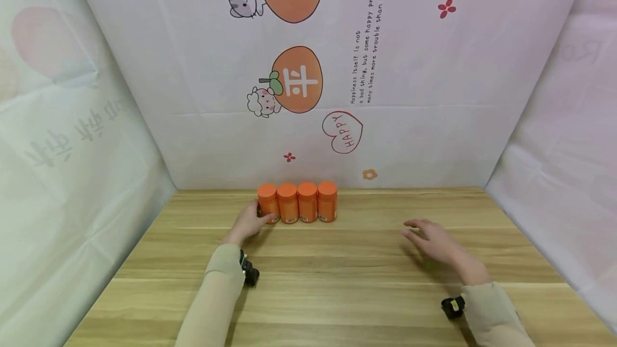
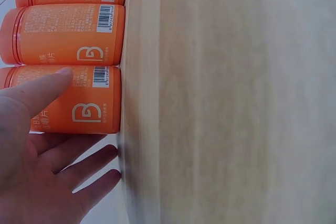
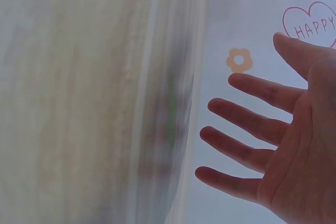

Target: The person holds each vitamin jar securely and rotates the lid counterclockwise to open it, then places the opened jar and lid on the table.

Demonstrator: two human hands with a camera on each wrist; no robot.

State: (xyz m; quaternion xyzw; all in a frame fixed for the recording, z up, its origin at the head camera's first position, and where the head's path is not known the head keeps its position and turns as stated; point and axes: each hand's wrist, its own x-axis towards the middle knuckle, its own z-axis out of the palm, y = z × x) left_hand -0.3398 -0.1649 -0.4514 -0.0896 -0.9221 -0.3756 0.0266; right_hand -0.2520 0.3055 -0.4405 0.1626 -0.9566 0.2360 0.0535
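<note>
Several orange bottles with orange screw lids stand upright in a tight row at the back of the wooden table. My left hand [image 1: 248,222] is at the leftmost bottle [image 1: 268,201]. In the left wrist view the thumb [image 2: 50,88] lies across that bottle's label and a finger goes round its side, while the lower fingers [image 2: 86,166] are spread beside it. The neighbouring bottle [image 2: 68,34] touches it and shows a barcode. My right hand [image 1: 436,241] hovers over the right part of the table, holding nothing; its fingers are spread in the right wrist view.
Behind the row hangs a white printed cloth [image 1: 409,138] with orange fruit drawings and a heart. White cloths also close off the left side [image 1: 72,191] and the right side [image 1: 554,175]. The wooden tabletop [image 1: 332,283] stretches in front. Each wrist carries a small black camera.
</note>
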